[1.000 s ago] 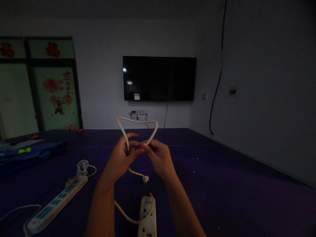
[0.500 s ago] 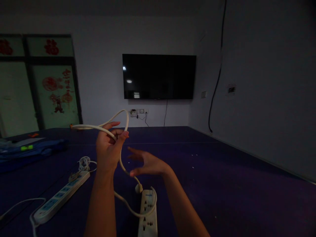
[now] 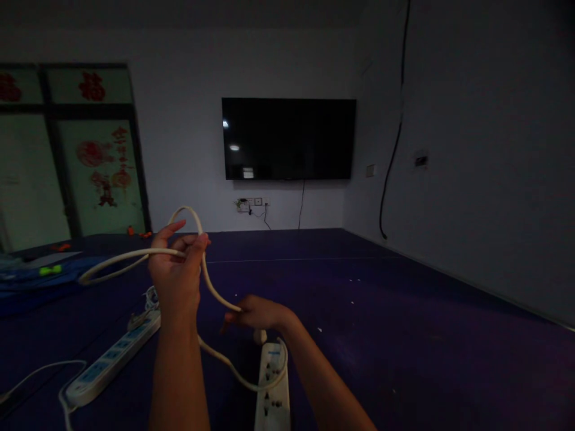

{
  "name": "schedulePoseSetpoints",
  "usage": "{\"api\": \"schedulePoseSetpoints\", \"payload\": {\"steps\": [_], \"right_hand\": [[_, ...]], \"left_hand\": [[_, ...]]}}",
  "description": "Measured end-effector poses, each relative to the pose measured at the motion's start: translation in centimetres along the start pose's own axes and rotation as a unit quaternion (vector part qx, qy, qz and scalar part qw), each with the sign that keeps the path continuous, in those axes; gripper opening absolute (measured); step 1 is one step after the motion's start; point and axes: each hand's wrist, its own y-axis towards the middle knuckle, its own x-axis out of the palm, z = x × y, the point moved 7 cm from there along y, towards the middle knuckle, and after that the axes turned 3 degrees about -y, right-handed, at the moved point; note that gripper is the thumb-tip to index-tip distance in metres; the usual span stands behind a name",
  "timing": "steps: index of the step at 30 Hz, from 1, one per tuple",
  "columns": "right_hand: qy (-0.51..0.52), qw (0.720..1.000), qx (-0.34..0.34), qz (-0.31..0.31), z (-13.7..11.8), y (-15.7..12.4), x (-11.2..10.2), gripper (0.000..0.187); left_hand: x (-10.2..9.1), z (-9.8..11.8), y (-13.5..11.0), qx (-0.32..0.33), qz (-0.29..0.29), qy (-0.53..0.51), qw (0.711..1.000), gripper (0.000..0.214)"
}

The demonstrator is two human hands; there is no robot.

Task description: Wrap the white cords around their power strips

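My left hand [image 3: 176, 275] is raised and closed around folded loops of a white power cable [image 3: 121, 258], which bows out to the left. The cable runs down from it to my right hand [image 3: 255, 312], which pinches it lower, just above the plug [image 3: 259, 336]. A white power strip [image 3: 272, 389] lies on the dark purple floor right below my right hand, with the cable curving into its near side.
A second, longer power strip [image 3: 112, 359] with its bundled cord [image 3: 151, 297] lies at the left on the purple floor [image 3: 404, 335]. Blue fabric [image 3: 40, 278] is at the far left. A wall-mounted television [image 3: 288, 139] and wall sockets [image 3: 251, 203] are ahead.
My hands have parted. The left hand moved left and up with the looped cable, while the right hand dropped down and took hold of the cable near the plug.
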Motion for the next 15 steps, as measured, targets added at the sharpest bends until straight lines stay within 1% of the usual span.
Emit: {"api": "schedulePoseSetpoints", "payload": {"steps": [2,3,6,9,13,15], "right_hand": [[-0.022,1.0,0.004,-0.006,0.4,-0.7,-0.8,0.026],[-0.031,0.999,0.011,-0.018,0.5,-1.1,-0.9,0.028],[-0.069,0.993,0.062,-0.075,1.0,-1.9,-0.4,0.039],[-0.124,0.977,0.117,-0.127,1.2,-1.9,1.3,0.038],[-0.174,0.951,0.143,-0.213,1.4,-1.1,4.5,0.025],[-0.21,0.939,0.158,-0.224,2.0,-0.6,5.4,0.02]], "left_hand": [[-0.2,-0.1,0.1,-0.003,0.008,-0.007,1.0,0.046],[-0.3,-0.1,0.1,-0.003,0.013,-0.011,1.0,0.049],[-0.7,0.2,0.1,-0.005,0.039,-0.029,0.999,0.054],[-1.1,0.7,-0.1,-0.011,0.065,-0.032,0.997,0.055],[-2.1,1.9,-0.2,-0.004,0.104,-0.01,0.994,0.056],[-2.9,2.8,-0.2,0.021,0.141,-0.004,0.99,0.056]]}}
